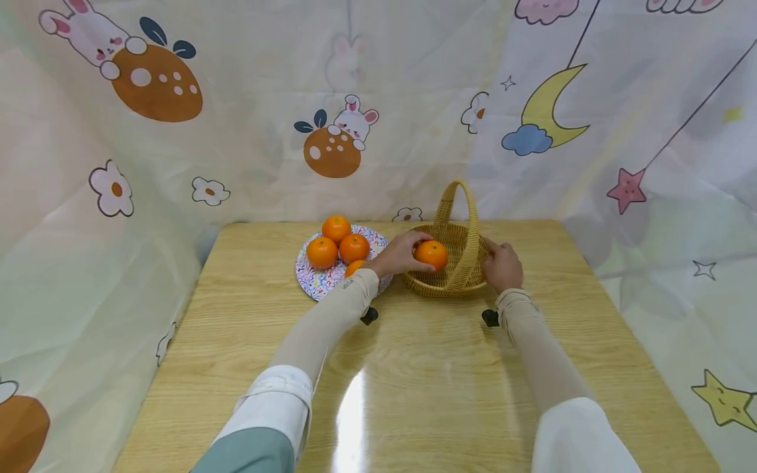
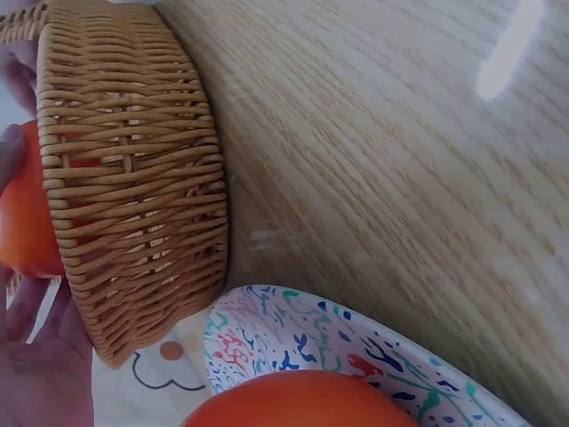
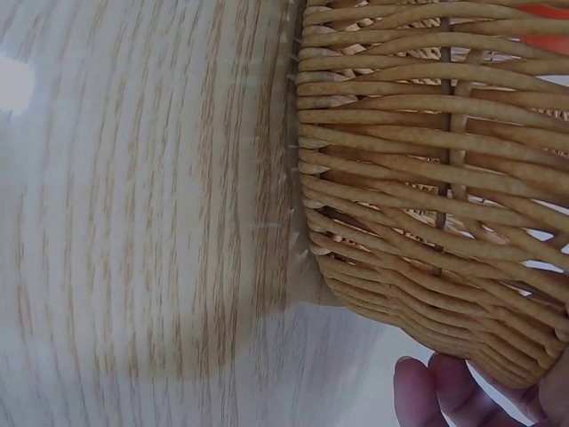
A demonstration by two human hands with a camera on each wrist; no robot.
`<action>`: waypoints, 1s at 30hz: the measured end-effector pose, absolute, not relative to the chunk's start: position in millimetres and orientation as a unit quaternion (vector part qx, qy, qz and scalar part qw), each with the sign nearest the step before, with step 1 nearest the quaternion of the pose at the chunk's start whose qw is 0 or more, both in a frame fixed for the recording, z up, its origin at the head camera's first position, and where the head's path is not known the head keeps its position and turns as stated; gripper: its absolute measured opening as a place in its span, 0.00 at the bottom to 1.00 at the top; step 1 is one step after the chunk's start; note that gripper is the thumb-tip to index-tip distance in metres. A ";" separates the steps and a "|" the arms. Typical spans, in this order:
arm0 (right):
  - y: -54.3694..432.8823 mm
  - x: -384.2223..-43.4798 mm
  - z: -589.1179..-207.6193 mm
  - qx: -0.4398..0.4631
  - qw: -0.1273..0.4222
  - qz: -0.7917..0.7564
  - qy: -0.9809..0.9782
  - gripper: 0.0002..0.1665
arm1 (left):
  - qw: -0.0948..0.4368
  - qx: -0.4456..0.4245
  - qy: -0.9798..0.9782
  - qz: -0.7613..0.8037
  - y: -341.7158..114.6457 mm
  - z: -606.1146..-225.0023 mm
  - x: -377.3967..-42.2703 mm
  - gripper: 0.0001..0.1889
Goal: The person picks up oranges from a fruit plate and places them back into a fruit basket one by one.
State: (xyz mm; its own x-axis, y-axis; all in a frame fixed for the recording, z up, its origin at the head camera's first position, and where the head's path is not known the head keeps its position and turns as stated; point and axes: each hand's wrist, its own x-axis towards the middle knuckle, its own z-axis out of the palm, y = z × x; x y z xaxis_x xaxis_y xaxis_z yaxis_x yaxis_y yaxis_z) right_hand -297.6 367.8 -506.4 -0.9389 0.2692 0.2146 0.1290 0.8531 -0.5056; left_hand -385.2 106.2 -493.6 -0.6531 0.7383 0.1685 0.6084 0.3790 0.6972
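My left hand (image 1: pixel 399 255) holds an orange (image 1: pixel 433 255) between thumb and fingers, at the left rim of a wicker basket (image 1: pixel 440 290). In the left wrist view the same orange (image 2: pixel 27 218) shows just past the woven rim, partly hidden by the basket wall. My right hand (image 1: pixel 504 267) grips the basket's right rim, its fingertips (image 3: pixel 452 381) against the outer weave in the right wrist view. The basket stands upright on the table, its arched handle (image 1: pixel 471 210) raised. To the left, several more oranges (image 1: pixel 322 253) lie on a patterned plate (image 1: pixel 307 279); my left wrist partly covers one.
The wooden table (image 1: pixel 414 381) stretches from my arms to a cartoon-printed cloth (image 1: pixel 248 144) hanging behind its far edge. Similar cloth hangs on both sides. Small black pieces (image 1: pixel 490 318) show by each wrist.
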 end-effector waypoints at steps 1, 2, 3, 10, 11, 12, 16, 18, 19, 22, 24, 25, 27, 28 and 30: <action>367.1 -297.6 -506.2 -0.104 0.141 0.249 -0.952 0.32 | 0.086 0.410 0.829 0.370 106.5 -493.5 -385.1 0.39; 366.8 -297.8 -506.2 -0.102 0.143 0.248 -0.953 0.32 | 0.087 0.413 0.834 0.356 106.9 -493.2 -384.9 0.39; 366.6 -298.0 -506.4 -0.102 0.143 0.247 -0.953 0.33 | 0.089 0.417 0.838 0.341 107.4 -492.4 -384.2 0.38; 367.4 -301.4 -512.1 -0.106 0.149 0.246 -0.952 0.32 | 0.102 0.462 0.844 0.253 112.0 -487.6 -381.8 0.38; 367.2 -301.5 -512.2 -0.107 0.150 0.245 -0.952 0.32 | 0.101 0.469 0.843 0.244 112.7 -487.8 -381.9 0.37; 367.1 -301.6 -512.0 -0.107 0.151 0.244 -0.952 0.32 | 0.102 0.474 0.842 0.237 113.3 -487.2 -381.6 0.37; 365.5 -301.0 -510.3 -0.108 0.151 0.242 -0.952 0.31 | 0.103 0.490 0.839 0.213 113.6 -483.6 -380.2 0.35; 364.2 -300.7 -509.6 -0.106 0.150 0.241 -0.953 0.31 | 0.105 0.491 0.839 0.212 112.7 -482.2 -379.8 0.34; 363.5 -300.7 -509.2 -0.105 0.150 0.242 -0.953 0.31 | 0.105 0.491 0.839 0.210 112.3 -481.7 -379.7 0.34; 362.7 -300.9 -509.3 -0.104 0.148 0.243 -0.953 0.31 | 0.109 0.491 0.839 0.206 110.9 -480.4 -379.3 0.34; 363.1 -301.6 -510.4 -0.105 0.148 0.241 -0.953 0.31 | 0.112 0.491 0.840 0.204 110.0 -479.0 -378.4 0.34; 363.5 -302.0 -511.1 -0.105 0.148 0.240 -0.954 0.31 | 0.114 0.490 0.840 0.202 109.5 -478.4 -378.2 0.35; 364.4 -302.7 -512.6 -0.106 0.150 0.238 -0.954 0.31 | 0.119 0.487 0.840 0.206 108.3 -476.6 -377.6 0.36; 364.8 -303.1 -513.2 -0.106 0.151 0.237 -0.954 0.31 | 0.122 0.485 0.841 0.209 107.6 -475.8 -377.4 0.36; 365.6 -303.4 -513.9 -0.107 0.151 0.238 -0.954 0.31 | 0.121 0.485 0.839 0.214 106.4 -476.1 -378.2 0.35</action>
State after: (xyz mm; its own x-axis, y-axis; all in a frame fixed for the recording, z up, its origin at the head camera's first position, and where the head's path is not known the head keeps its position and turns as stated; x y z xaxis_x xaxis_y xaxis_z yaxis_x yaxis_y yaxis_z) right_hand -303.4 365.6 -513.9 -0.9316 0.2754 0.2371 0.1318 0.8641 -0.4857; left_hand -378.2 106.4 -476.1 -0.5009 0.8655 0.0045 0.7618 0.4383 0.4770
